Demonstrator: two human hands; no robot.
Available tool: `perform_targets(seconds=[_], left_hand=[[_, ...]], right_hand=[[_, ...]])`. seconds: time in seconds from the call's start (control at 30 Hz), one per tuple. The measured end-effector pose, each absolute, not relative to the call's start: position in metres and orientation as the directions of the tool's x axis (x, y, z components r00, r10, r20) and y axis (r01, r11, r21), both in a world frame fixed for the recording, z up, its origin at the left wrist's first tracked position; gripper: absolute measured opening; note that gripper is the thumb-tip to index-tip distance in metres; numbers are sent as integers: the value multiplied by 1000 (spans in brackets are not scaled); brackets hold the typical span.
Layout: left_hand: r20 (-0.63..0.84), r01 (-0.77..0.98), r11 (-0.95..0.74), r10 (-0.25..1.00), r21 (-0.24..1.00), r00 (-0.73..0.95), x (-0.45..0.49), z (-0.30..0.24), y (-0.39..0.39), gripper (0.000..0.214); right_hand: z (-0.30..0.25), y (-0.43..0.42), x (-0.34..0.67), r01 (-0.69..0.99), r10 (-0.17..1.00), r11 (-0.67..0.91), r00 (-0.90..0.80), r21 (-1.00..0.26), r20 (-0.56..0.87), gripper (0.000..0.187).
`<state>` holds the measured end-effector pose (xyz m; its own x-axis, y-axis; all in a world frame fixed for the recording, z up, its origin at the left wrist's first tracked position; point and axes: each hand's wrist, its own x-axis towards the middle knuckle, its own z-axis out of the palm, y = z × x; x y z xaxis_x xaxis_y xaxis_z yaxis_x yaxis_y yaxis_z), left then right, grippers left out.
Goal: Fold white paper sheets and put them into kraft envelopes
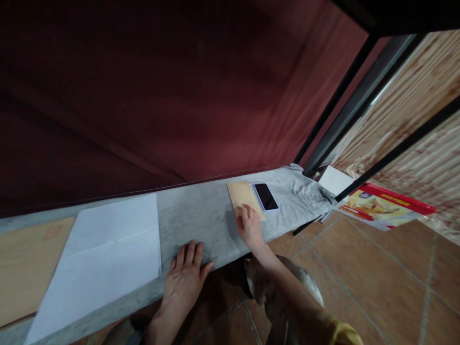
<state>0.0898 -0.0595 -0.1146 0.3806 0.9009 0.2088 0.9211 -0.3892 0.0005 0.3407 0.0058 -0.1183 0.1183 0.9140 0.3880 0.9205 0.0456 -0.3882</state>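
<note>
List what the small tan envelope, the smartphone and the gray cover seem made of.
Small tan envelope: probably matte kraft paper, judging by its dull brown surface.
Smartphone: likely smooth glass, evenly dark; perhaps plastic at its pale edge.
Gray cover: apparently matte fabric, given bunched wrinkles at its right end.

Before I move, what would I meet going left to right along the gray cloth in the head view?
Large kraft paper, white paper, left hand, small kraft paper, smartphone.
</note>
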Motion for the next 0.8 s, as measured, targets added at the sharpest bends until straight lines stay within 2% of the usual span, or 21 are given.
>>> perform_targets(seconds=[0.13,0.27,0.8], left_hand=[[213,920,-391,900,5,381,90,-112,-59,53],[214,914,-404,895,22,391,87,-113,-60,53],[191,920,-390,907,41,376,87,-116,-63,54]], right_hand=[[-130,13,325,957,919,-13,126,-290,375,54],[-139,16,327,949,897,-80,202,-305,392,52],[-143,20,328,923,881,-151,288,-355,375,48]])
